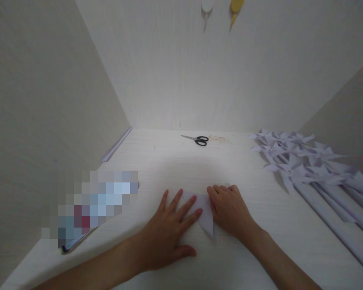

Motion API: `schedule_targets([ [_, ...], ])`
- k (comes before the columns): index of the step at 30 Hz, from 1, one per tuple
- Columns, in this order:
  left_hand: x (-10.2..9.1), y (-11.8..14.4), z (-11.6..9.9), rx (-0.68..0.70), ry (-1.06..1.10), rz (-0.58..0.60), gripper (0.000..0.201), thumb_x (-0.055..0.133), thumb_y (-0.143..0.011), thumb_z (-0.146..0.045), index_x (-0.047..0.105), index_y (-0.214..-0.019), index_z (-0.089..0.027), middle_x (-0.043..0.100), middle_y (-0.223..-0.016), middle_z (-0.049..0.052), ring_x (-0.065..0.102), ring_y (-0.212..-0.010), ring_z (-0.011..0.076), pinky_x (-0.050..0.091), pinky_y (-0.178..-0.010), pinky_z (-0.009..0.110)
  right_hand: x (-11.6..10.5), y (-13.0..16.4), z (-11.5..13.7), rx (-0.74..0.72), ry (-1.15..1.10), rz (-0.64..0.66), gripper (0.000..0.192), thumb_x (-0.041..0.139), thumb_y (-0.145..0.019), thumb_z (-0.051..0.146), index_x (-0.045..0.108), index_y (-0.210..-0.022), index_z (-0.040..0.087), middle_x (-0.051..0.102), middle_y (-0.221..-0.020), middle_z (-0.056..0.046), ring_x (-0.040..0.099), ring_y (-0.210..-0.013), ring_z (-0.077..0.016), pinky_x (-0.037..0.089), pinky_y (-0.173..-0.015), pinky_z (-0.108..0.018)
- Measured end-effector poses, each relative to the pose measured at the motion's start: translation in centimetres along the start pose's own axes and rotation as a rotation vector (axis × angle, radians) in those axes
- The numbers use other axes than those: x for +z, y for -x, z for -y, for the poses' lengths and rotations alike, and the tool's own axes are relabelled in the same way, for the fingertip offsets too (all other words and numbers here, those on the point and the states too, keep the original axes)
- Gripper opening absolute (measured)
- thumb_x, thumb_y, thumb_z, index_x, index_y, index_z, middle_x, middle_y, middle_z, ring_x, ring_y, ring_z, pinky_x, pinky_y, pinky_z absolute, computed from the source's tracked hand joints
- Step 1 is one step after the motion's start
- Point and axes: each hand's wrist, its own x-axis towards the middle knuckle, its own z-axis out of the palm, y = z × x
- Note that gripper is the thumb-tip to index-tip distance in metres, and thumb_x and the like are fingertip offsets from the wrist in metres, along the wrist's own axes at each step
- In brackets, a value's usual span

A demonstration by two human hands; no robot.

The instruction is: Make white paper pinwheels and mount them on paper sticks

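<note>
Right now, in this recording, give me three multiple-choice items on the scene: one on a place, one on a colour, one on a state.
1. Where do the scissors lie?
A. at the far side of the table, near the wall
B. under the left hand
C. on the pile of paper pinwheels

2. What colour are the scissors' handles?
A. yellow
B. black
C. red

3. How does the left hand rest on the folded paper?
A. clenched in a fist
B. pinching it in the air
C. flat, fingers spread

Answers: 1 A, they lie beyond both hands by the back wall. 2 B, the loops show dark black. 3 C, the palm presses down beside the right hand.
</note>
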Motion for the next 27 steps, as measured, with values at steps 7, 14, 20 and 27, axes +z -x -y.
schedule_targets([
  [7,0.5,-0.3,-1.0,0.149,0.019,0.055,0.066,0.044,-0.077,-0.033,0.013,-0.130,-0.009,0.011,-0.137,0.017,0.006,-0.126,0.0207,0.019,-0.101,0.033,0.2,0.0,0.0,0.002,-0.018,0.001,0.012,0.041,-0.073,0.009,0.049,-0.077,0.017,0.057,-0.075,-0.004,0.050,-0.071,-0.0182,0.021,-0.064,-0.031],
  [14,0.1,-0.3,-1.4,0.200,0.085,0.031,0.060,0.050,-0.074,-0.032,0.022,-0.127,-0.032,-0.009,-0.138,0.008,0.002,-0.125,0.0273,0.018,-0.100,0.042,0.2,0.0,-0.1,-0.002,-0.032,-0.011,0.012,0.040,-0.074,0.009,0.048,-0.076,0.017,0.057,-0.074,-0.004,0.050,-0.070,-0.0176,0.022,-0.064,-0.030],
  [20,0.3,-0.1,-1.2,0.219,0.110,0.038,0.056,0.044,-0.077,-0.038,0.020,-0.127,-0.034,-0.012,-0.138,0.009,0.001,-0.125,0.0277,0.019,-0.099,0.044,0.5,0.1,-0.4,0.012,-0.070,-0.063,0.012,0.040,-0.074,0.011,0.050,-0.074,0.017,0.056,-0.071,-0.004,0.050,-0.068,-0.0176,0.027,-0.064,-0.031],
  [27,-0.3,-1.1,-0.2,0.260,0.116,0.021,0.059,0.039,-0.072,-0.053,0.024,-0.126,-0.033,-0.001,-0.139,0.009,0.003,-0.125,0.0315,0.014,-0.097,0.052,0.9,0.9,-1.2,-0.074,-0.380,-0.212,0.031,0.036,-0.074,0.005,0.053,-0.098,0.015,0.059,-0.098,-0.009,0.052,-0.091,-0.0184,0.041,-0.077,-0.034],
])
